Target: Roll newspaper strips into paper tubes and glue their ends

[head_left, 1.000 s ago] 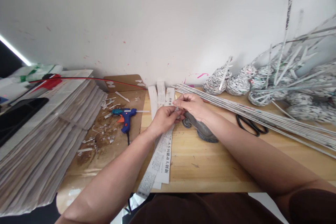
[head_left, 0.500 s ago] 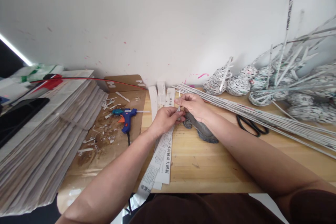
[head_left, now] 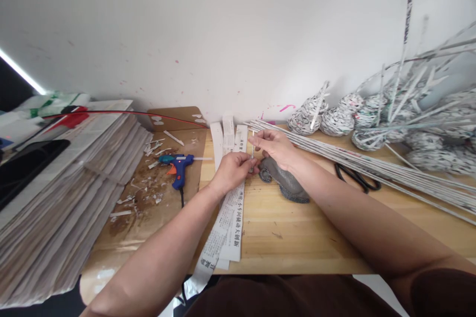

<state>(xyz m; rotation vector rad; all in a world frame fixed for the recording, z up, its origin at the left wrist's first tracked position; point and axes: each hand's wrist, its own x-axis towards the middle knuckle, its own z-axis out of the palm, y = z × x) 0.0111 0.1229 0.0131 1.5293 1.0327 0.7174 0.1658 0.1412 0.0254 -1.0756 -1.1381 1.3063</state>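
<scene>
Paper roll point(head_left: 253, 150) pinched; right hand point(head_left: 275, 146) farther forward than left hand point(head_left: 232, 171).

Bright diffuse light, soft detail

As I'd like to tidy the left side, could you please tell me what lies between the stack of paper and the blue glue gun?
In the head view, small white paper scraps lie scattered there on stained brown cardboard.
</scene>
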